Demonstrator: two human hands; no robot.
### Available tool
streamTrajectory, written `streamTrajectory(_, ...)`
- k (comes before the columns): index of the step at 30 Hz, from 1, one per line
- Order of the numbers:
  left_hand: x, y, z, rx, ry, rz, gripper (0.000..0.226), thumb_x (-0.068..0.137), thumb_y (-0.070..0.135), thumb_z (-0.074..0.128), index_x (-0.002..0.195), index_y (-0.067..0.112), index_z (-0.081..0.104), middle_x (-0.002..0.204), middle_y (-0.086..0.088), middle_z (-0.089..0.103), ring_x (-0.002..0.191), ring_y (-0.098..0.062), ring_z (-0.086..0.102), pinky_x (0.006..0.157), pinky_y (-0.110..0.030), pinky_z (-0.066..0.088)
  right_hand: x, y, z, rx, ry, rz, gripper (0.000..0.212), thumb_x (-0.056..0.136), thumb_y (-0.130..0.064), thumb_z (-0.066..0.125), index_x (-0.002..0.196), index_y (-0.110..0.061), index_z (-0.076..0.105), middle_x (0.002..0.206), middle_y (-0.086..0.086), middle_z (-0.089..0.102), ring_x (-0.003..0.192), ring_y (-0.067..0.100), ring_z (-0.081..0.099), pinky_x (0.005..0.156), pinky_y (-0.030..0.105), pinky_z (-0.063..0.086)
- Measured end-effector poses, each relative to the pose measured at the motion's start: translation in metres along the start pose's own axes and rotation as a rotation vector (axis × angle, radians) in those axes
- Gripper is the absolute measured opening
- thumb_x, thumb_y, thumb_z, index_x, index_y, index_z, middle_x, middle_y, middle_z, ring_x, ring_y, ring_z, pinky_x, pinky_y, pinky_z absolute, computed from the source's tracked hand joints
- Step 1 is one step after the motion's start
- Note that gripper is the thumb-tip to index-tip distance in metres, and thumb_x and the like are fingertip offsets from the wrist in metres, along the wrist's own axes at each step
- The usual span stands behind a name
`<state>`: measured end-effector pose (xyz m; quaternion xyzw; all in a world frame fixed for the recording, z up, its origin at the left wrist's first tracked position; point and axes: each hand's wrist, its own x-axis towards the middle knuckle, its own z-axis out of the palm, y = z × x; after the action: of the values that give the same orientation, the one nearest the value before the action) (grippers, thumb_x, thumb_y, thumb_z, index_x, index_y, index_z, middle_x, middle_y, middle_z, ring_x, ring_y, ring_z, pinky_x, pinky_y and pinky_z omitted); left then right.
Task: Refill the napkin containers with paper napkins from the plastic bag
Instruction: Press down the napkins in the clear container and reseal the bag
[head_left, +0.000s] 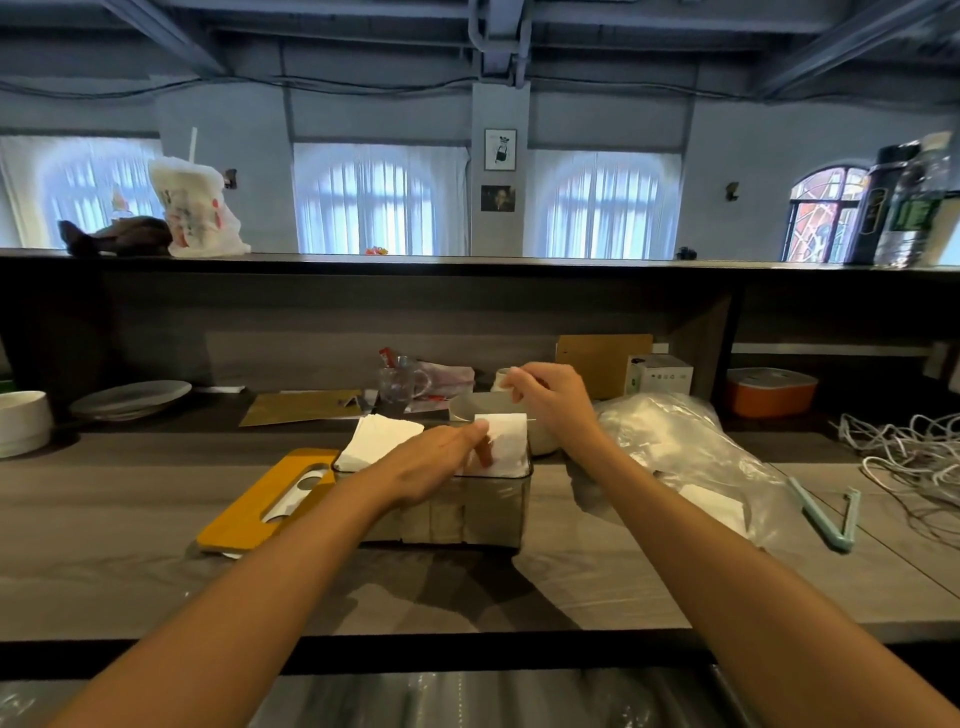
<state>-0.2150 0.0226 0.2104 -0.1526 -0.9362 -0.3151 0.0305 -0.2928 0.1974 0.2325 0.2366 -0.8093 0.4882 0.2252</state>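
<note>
Napkin container (457, 512) under left hand's fingers (467, 434); lid (260, 501) to their left, loose napkins (382, 439) just behind-left. Plastic bag (691, 447) right of right hand's fingers (519, 379).

A white cable tangle (904, 457) lay right of an orange container (769, 397); far left of it sat a grey plate (130, 397) and a white bowl (23, 423).

A café service counter (467, 587) (plates (132, 397), glass mug (400, 384), arched windows (379, 202) behind).
</note>
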Motion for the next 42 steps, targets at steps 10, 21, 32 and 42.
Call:
streamTrajectory(10,0.001,-0.007,-0.004,-0.077,-0.039,-0.060,0.069,0.094,0.071,0.010,0.111,0.036,0.067,0.149,0.005,0.045,0.133,-0.019,0.042,0.099,-0.037,0.030,-0.019,0.016,0.004,-0.377,-0.420,0.023,0.020,0.096,-0.020,0.060,0.109,-0.020,0.075,0.108,0.001,0.072,0.094,0.015,0.063,0.085,0.033,0.056)
streamTrajectory(21,-0.004,-0.013,-0.038,0.313,0.193,-0.290,0.047,0.109,0.033,0.023,0.125,0.014,0.063,0.132,-0.013,0.061,0.118,-0.028,0.057,0.104,-0.042,0.045,-0.015,-0.024,0.005,-0.452,-0.571,-0.048,0.036,0.093,-0.031,0.065,0.128,-0.022,0.064,0.134,-0.002,0.060,0.117,0.018,0.057,0.087,0.023,0.045)
streamTrajectory(32,0.008,-0.038,-0.041,0.455,-0.038,-0.284,0.048,0.081,0.061,0.051,0.127,0.049,0.060,0.139,0.010,0.057,0.120,-0.020,0.054,0.098,-0.043,0.049,-0.008,-0.038,0.036,-0.877,-0.849,-0.016,0.045,0.104,-0.040,0.037,0.146,-0.025,0.046,0.152,0.000,0.043,0.137,0.024,0.041,0.109,0.040,0.035)
streamTrajectory(42,0.007,-0.032,-0.044,0.141,-0.020,-0.275,0.042,0.098,0.043,0.055,0.136,0.025,0.059,0.145,-0.001,0.054,0.129,-0.022,0.050,0.108,-0.039,0.041,-0.012,-0.051,0.027,-0.733,-0.790,0.078,0.038,0.105,-0.030,0.038,0.135,-0.013,0.055,0.138,0.008,0.055,0.124,0.024,0.051,0.102,0.037,0.040)
